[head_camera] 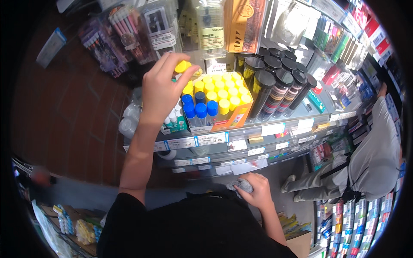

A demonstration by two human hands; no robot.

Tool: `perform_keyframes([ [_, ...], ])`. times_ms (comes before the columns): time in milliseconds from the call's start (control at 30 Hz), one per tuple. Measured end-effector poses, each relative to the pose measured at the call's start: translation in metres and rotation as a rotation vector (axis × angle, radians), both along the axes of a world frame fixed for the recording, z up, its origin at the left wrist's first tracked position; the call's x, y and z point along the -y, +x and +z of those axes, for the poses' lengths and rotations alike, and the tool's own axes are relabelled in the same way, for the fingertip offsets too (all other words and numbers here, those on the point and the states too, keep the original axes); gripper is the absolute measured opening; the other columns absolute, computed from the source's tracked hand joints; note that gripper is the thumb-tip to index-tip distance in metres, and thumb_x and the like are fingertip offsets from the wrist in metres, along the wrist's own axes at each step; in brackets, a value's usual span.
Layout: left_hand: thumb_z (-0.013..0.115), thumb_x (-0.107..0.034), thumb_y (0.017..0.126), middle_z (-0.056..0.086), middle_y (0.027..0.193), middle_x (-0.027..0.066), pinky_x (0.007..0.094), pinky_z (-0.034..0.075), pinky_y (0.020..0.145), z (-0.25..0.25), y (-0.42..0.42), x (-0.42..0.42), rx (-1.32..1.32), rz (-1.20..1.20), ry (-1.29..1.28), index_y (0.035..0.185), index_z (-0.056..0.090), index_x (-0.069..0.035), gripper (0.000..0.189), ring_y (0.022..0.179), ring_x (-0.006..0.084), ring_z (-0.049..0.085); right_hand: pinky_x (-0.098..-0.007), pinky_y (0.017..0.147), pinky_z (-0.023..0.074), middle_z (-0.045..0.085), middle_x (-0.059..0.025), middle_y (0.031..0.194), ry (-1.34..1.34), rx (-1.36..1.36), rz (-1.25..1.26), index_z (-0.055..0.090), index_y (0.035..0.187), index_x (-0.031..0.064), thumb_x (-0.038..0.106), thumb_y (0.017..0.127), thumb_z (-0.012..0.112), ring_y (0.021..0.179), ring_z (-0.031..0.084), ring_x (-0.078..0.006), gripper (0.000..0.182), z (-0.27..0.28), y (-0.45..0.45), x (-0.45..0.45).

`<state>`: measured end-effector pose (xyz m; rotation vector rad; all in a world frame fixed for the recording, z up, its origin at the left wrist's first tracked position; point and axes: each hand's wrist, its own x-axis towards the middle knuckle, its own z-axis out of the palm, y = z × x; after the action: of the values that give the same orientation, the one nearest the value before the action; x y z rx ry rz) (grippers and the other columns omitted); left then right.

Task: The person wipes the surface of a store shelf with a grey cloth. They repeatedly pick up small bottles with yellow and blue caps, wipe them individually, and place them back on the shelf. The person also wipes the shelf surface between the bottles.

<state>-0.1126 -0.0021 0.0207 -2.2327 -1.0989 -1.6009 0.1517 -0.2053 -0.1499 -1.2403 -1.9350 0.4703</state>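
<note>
Between the thumb and fingers of my left hand (166, 80) is a yellow-capped tube (183, 66), held above a shelf display. Below it, an orange cardboard display box (240, 116) holds many upright yellow-capped tubes (223, 104) and several blue-capped ones (200, 110). A green box (178, 125) of white-capped tubes stands to its left, partly behind my forearm. Near my body and below the shelf's front edge, my right hand (256, 190) grips a crumpled grey cloth (242, 185).
Black-lidded clear cylinders (264, 84) stand right of the orange box. Packaged stationery sets (211, 35) hang above. Price labels line the shelf edge (243, 131). A person in grey clothes (371, 151) stands in the aisle at right. A cardboard box (298, 245) stands at lower right.
</note>
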Motion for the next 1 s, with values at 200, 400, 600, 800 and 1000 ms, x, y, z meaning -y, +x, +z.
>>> perform_keyframes([
  [200, 0.084, -0.018, 0.082, 0.071, 0.09, 0.0098, 0.0319, 0.057, 0.065, -0.006, -0.002, 0.011, -0.035, 0.005, -0.036, 0.096, 0.07, -0.005, 0.023, 0.078, 0.0255, 0.072, -0.0387, 0.07, 0.0553, 0.072, -0.0121, 0.085, 0.004, -0.056, -0.049, 0.069, 0.092, 0.0048, 0.017, 0.074, 0.085, 0.077, 0.071, -0.034, 0.027, -0.002, 0.005, 0.006],
  [400, 0.083, -0.018, 0.083, 0.071, 0.09, 0.0101, 0.0307, 0.056, 0.064, -0.008, 0.0, 0.004, -0.027, -0.016, -0.129, 0.101, 0.072, -0.005, 0.025, 0.078, 0.0234, 0.072, -0.0394, 0.072, 0.0556, 0.072, -0.0122, 0.084, 0.023, -0.064, -0.028, 0.069, 0.092, 0.0052, 0.02, 0.076, 0.084, 0.077, 0.071, -0.0336, 0.027, -0.009, 0.002, 0.001],
  [600, 0.078, -0.018, 0.087, 0.068, 0.089, 0.0092, 0.0312, 0.053, 0.064, -0.006, 0.012, -0.012, -0.231, 0.06, -0.186, 0.117, 0.071, -0.008, 0.033, 0.071, 0.0214, 0.068, -0.0401, 0.072, 0.0557, 0.072, -0.0127, 0.084, 0.002, -0.049, -0.014, 0.069, 0.092, 0.0049, 0.022, 0.078, 0.082, 0.077, 0.07, -0.0342, 0.026, -0.007, -0.002, -0.002],
  [800, 0.068, -0.022, 0.094, 0.064, 0.089, 0.0104, 0.0391, 0.052, 0.07, -0.018, 0.009, -0.005, -0.235, 0.1, -0.221, 0.133, 0.065, -0.013, 0.039, 0.078, 0.0305, 0.066, -0.0403, 0.072, 0.0561, 0.072, -0.0132, 0.085, -0.025, -0.039, -0.031, 0.069, 0.093, 0.004, 0.021, 0.078, 0.082, 0.078, 0.071, -0.0346, 0.026, -0.006, 0.002, 0.001],
  [1000, 0.062, -0.018, 0.094, 0.062, 0.087, 0.0121, 0.0427, 0.05, 0.071, -0.018, 0.005, 0.018, -0.147, 0.07, -0.289, 0.135, 0.065, -0.014, 0.041, 0.081, 0.0351, 0.065, -0.0402, 0.072, 0.0562, 0.073, -0.0139, 0.087, -0.034, -0.037, -0.067, 0.07, 0.094, 0.0036, 0.021, 0.078, 0.082, 0.079, 0.071, -0.0352, 0.026, -0.003, 0.011, 0.003],
])
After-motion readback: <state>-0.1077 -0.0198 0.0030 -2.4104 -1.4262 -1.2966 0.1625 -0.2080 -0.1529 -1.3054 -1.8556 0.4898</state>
